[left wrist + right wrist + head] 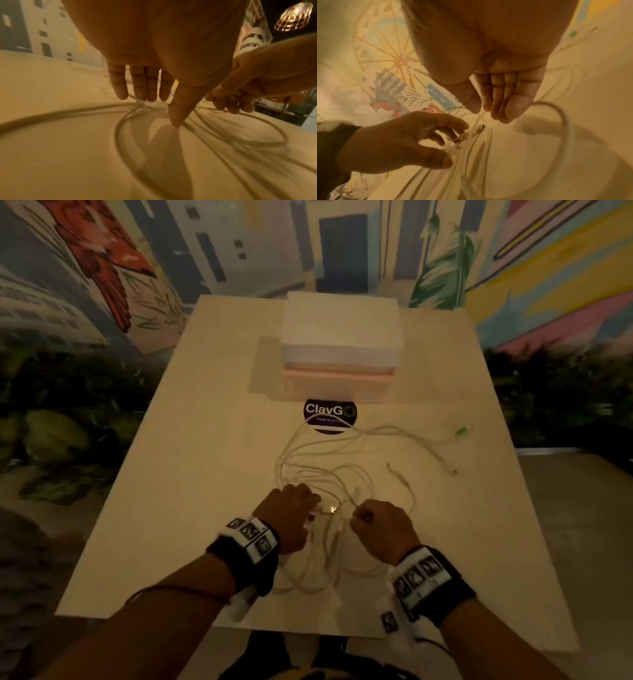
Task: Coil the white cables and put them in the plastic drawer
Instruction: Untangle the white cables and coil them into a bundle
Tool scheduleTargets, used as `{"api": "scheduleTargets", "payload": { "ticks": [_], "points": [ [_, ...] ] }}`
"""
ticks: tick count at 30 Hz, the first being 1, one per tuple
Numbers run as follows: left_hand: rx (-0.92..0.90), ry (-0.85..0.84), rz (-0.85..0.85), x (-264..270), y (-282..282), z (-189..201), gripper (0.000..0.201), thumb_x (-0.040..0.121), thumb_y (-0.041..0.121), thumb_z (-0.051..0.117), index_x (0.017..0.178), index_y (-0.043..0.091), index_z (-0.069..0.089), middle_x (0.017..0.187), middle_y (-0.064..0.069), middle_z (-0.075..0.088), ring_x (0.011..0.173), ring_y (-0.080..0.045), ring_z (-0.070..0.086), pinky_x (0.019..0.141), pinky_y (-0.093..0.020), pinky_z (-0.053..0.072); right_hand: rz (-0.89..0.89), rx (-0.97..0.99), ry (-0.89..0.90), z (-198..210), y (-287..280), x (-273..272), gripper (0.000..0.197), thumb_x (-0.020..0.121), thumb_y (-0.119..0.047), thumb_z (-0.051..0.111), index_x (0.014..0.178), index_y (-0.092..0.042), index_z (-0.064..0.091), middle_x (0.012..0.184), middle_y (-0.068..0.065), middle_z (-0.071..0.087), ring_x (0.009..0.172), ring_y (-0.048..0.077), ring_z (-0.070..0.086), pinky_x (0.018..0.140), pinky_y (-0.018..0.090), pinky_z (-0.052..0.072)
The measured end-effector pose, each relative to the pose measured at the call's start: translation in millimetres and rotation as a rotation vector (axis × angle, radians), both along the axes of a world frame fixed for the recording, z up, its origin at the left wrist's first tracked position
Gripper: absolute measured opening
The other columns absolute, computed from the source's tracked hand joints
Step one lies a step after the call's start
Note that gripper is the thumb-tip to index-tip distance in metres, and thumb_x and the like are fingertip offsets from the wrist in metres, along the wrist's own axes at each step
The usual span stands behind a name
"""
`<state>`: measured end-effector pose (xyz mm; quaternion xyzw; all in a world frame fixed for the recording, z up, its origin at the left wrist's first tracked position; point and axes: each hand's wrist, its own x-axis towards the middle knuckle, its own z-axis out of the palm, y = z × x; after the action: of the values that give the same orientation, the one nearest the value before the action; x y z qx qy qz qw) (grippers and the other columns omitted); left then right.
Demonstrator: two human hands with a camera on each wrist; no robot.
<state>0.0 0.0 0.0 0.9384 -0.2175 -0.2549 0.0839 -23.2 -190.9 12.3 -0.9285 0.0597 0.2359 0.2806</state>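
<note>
Several white cables lie tangled in loose loops on the middle of the table. My left hand reaches down with fairly straight fingers; their tips press a white connector onto the table, and the thumb touches a cable loop. Beside it on the right, my right hand is curled, and thumb and forefinger pinch one thin white cable. The white plastic drawer unit stands at the far middle of the table. Whether a drawer is open, I cannot tell.
A round dark ClayGO sticker sits just before the drawer unit. A cable end with a green tip lies out to the right. Painted walls and dark plants surround the table; its front edge is under my wrists.
</note>
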Motion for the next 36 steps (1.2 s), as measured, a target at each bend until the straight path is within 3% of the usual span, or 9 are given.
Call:
{"api": "scheduleTargets", "payload": {
  "ticks": [6,10,13,18,21,27,30,33,36],
  "points": [
    [0.078,-0.072,-0.127,16,-2,-13,0.034,0.086,0.025,0.046,0.119,0.017,0.048,0.124,-0.01,0.053,0.112,-0.033,0.046,0.088,-0.043,0.035,-0.268,-0.088,-0.024,-11,29,14,0.026,0.089,-0.024,0.049,0.088,-0.006,0.067,0.102,0.017,0.07,0.097,0.035,0.061,0.076,0.032,0.047],
    [0.029,-0.106,-0.159,19,8,-20,0.027,0.086,0.024,0.045,0.11,0.015,0.051,0.117,-0.01,0.053,0.107,-0.033,0.046,0.086,-0.042,0.034,-0.464,-0.124,0.043,-13,40,24,0.05,0.087,-0.048,0.049,0.073,-0.003,0.067,0.09,0.018,0.072,0.077,0.029,0.064,0.061,0.025,0.038],
    [-0.138,-0.072,-0.106,23,21,-23,0.028,0.088,0.029,0.037,0.107,0.015,0.052,0.114,-0.009,0.056,0.104,-0.032,0.049,0.084,-0.04,0.034,-0.553,-0.161,0.061,-18,47,31,0.06,0.082,-0.058,0.049,0.086,-0.001,0.069,0.094,0.016,0.072,0.084,0.03,0.065,0.062,0.026,0.039],
    [-0.51,0.034,0.143,30,48,-14,0.031,0.089,0.034,0.033,0.094,0.013,0.055,0.098,-0.015,0.066,0.09,-0.037,0.058,0.073,-0.038,0.04,-0.57,-0.177,0.063,-16,59,35,0.054,0.085,-0.053,0.048,0.083,-0.004,0.071,0.093,0.013,0.073,0.073,0.026,0.06,0.06,0.024,0.038],
    [-0.591,0.001,0.232,34,57,-9,0.033,0.087,0.041,0.027,0.094,0.016,0.048,0.09,-0.014,0.068,0.083,-0.038,0.061,0.068,-0.038,0.042,-0.539,-0.184,0.043,-14,69,35,0.045,0.084,-0.049,0.053,0.08,-0.008,0.07,0.087,0.011,0.072,0.075,0.026,0.062,0.06,0.024,0.038],
    [-0.185,0.028,-0.087,26,50,-14,0.044,0.087,0.047,0.045,0.125,0.025,0.042,0.126,-0.003,0.057,0.109,-0.028,0.057,0.085,-0.035,0.043,-0.605,-0.104,-0.093,-14,70,25,0.034,0.09,-0.029,0.05,0.066,-0.007,0.058,0.081,0.017,0.069,0.068,0.024,0.053,0.06,0.026,0.034],
    [-0.108,-0.021,-0.167,28,42,-10,0.025,0.089,0.027,0.043,0.11,0.014,0.049,0.117,-0.011,0.052,0.098,-0.035,0.056,0.068,-0.038,0.039,-0.67,-0.043,-0.191,-11,68,16,0.03,0.091,-0.031,0.051,0.075,-0.009,0.063,0.079,0.011,0.069,0.069,0.025,0.056,0.063,0.027,0.041],
    [-0.279,-0.072,-0.05,24,46,3,0.019,0.09,0.029,0.041,0.103,0.018,0.05,0.115,-0.004,0.051,0.098,-0.027,0.056,0.071,-0.038,0.045,-0.757,0.167,-0.321,5,65,8,0.021,0.091,-0.027,0.054,0.077,-0.017,0.064,0.072,0.005,0.071,0.064,0.024,0.067,0.064,0.039,0.058],
    [-0.569,-0.103,0.154,22,54,34,0.008,0.092,0.034,0.039,0.095,0.029,0.045,0.092,0.01,0.058,0.083,-0.019,0.057,0.07,-0.035,0.044,-0.749,0.342,-0.465,42,71,0,0.018,0.092,-0.019,0.056,0.076,-0.015,0.064,0.065,0.001,0.068,0.053,0.017,0.066,0.046,0.026,0.055]
  ]
}}
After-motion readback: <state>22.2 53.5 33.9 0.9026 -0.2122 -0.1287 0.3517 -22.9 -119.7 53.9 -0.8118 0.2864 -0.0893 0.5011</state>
